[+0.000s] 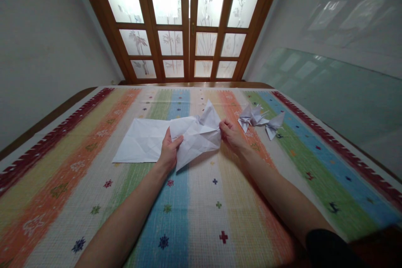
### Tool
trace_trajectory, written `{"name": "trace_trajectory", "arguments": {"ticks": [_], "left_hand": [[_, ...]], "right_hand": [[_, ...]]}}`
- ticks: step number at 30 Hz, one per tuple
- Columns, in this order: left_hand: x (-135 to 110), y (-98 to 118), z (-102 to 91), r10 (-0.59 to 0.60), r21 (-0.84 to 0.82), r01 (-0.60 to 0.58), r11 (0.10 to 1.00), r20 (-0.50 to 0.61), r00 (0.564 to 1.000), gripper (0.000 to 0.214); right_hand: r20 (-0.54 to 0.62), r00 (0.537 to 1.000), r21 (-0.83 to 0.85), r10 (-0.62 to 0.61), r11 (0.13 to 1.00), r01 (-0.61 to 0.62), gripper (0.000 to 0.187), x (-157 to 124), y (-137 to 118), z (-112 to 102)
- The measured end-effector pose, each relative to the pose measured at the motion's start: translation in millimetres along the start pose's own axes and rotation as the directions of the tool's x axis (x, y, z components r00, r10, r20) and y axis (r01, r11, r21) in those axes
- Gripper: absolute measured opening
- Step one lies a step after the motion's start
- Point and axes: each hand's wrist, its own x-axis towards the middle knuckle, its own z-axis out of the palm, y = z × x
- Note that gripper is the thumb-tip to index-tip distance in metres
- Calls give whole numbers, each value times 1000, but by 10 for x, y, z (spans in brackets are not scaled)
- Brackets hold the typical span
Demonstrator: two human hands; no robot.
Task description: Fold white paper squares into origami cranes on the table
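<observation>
A creased white sheet of paper point(201, 140), partly unfolded and with one corner peaking upward, is held just above the tablecloth between both hands. My left hand point(169, 150) grips its left edge, thumb on top and fingers underneath. At the sheet's right edge, my right hand point(230, 133) pinches the paper between thumb and fingers. Beneath and to the left lies more flat white paper point(138, 140), partly covered by the held sheet and my left hand. Right of my right hand, several folded paper cranes point(251, 116) sit close together on the cloth.
A striped, patterned tablecloth point(163, 226) covers the table. Wooden double doors point(190, 42) with frosted panes stand beyond its far edge. A pale wall point(47, 42) is on the left, and a greenish glass panel point(329, 96) leans along the right side.
</observation>
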Motion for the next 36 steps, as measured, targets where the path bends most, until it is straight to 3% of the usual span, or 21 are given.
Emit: {"name": "trace_trajectory", "arguments": {"ticks": [5,9,14,19,23,26,30,32,33,34,36], "left_hand": [[13,-32,-2,39,37,-37,999,-54,998,66],[28,-52,-33,118,184,-96,978,-113,987,68],[-9,-47,-79,331,528,-209,823,-147,932,69],[-47,-23,-73,363,678,-181,712,-135,922,69],[102,262,-168,409,787,-222,576,-42,912,67],[286,701,-384,348,915,-120,385,-23,937,69],[407,1191,-703,217,988,108,-114,-81,973,62],[385,1217,-781,310,932,182,-314,-80,947,60],[361,1165,-797,328,910,165,-381,-33,944,61],[333,1078,-804,295,896,102,-432,33,955,62],[279,837,-814,83,877,-81,-474,136,987,60]], "right_hand": [[-178,971,-173,-162,976,131,43,39,91,15],[-244,948,-286,-203,949,130,39,32,139,14],[-283,918,-458,-277,880,125,33,19,197,11],[-330,901,-482,-281,871,95,27,-20,257,37],[-275,945,-380,-175,923,60,27,-35,313,207],[-102,994,-238,-44,971,19,44,29,366,470],[86,993,-413,83,910,-40,75,156,478,923],[98,988,-518,122,854,-55,83,184,546,1144],[105,988,-582,116,812,-34,84,184,576,1241],[111,988,-646,104,763,-8,83,174,601,1324],[136,985,-766,102,642,39,79,135,628,1443]]}}
